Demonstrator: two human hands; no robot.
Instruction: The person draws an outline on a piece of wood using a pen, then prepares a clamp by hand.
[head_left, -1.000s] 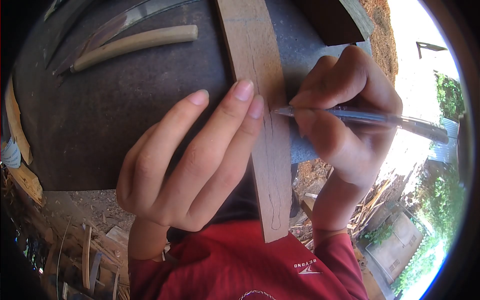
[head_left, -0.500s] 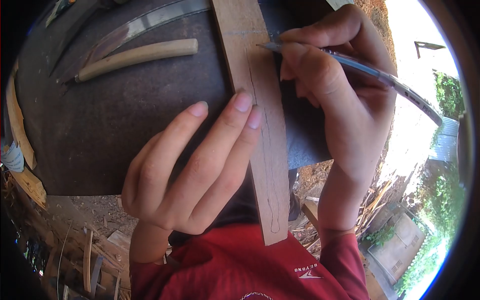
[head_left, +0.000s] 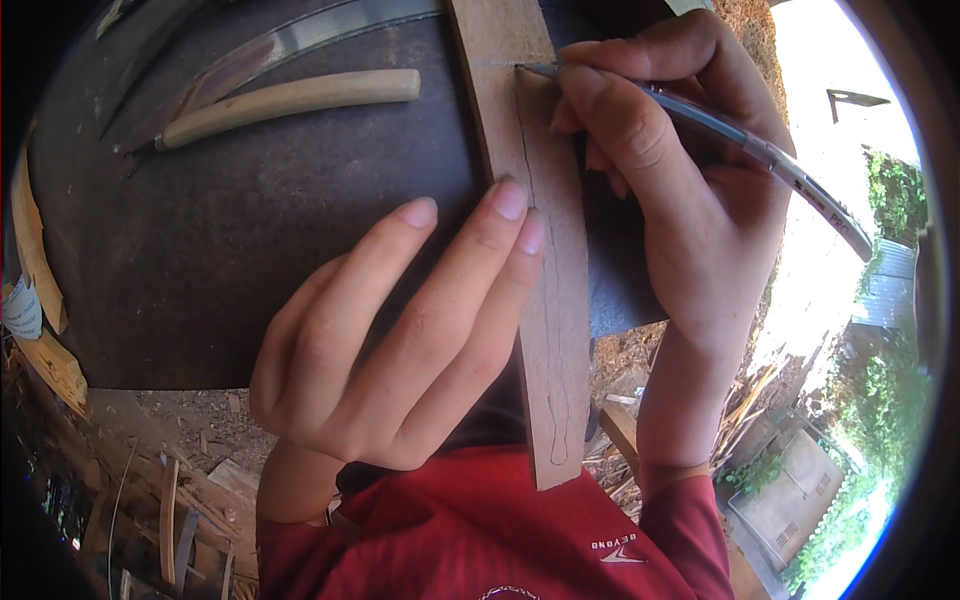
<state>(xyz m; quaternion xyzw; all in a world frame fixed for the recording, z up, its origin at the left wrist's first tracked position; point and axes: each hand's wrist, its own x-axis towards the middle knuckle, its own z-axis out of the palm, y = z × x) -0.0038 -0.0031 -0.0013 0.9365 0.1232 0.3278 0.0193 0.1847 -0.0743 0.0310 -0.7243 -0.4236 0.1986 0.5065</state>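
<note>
A long flat wooden strip [head_left: 560,300] reaches from the dark tabletop over its near edge toward my red shirt. A thin, narrow outline is drawn along it, rounded at the near end. My right hand [head_left: 680,160] grips a pen [head_left: 745,143], whose tip touches the strip near a faint cross line. Two fingertips of my left hand [head_left: 390,340] rest on the strip's left side, with the fingers stretched out and apart. My left thumb is hidden.
On the dark tabletop [head_left: 300,230] lie a curved blade [head_left: 300,42] and a tool with a pale wooden handle [head_left: 290,105]. Wood pieces [head_left: 50,370] lean at the left edge. Scraps and shavings cover the ground below.
The pen tip has moved up the strip, and the drawn line now reaches close to the cross line. In view, the strip and my left hand sit slightly farther right.
</note>
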